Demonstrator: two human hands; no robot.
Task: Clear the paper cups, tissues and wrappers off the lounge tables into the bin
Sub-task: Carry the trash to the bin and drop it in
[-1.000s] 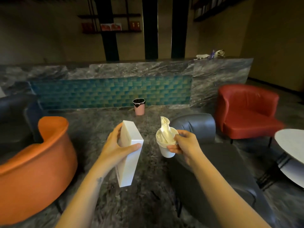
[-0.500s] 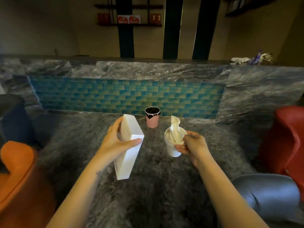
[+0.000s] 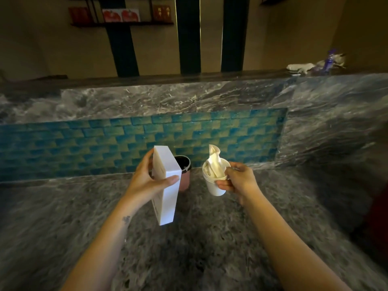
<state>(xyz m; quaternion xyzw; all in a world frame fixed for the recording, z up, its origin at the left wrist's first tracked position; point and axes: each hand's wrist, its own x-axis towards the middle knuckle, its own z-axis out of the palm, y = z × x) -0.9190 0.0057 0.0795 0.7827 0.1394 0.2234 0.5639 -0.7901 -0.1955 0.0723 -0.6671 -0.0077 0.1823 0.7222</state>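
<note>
My left hand (image 3: pixel 147 181) grips a tall white box (image 3: pixel 165 190), held upright in front of me. My right hand (image 3: pixel 239 181) holds a stack of white paper cups (image 3: pixel 215 184) with crumpled tissue (image 3: pixel 214 162) sticking out of the top. A small pink bin (image 3: pixel 184 177) with a black liner stands on the floor against the counter base, just behind the box and partly hidden by it.
A grey marble counter (image 3: pixel 189 99) with a blue tiled front (image 3: pixel 105 143) runs across ahead. White litter and a purple wrapper (image 3: pixel 315 65) lie on its top at the right. A red chair edge (image 3: pixel 380 217) shows at the far right.
I have walked closer to the counter and the pink bin. The chairs have slid out of view. Both hands keep the same hold on the box and the cups.
</note>
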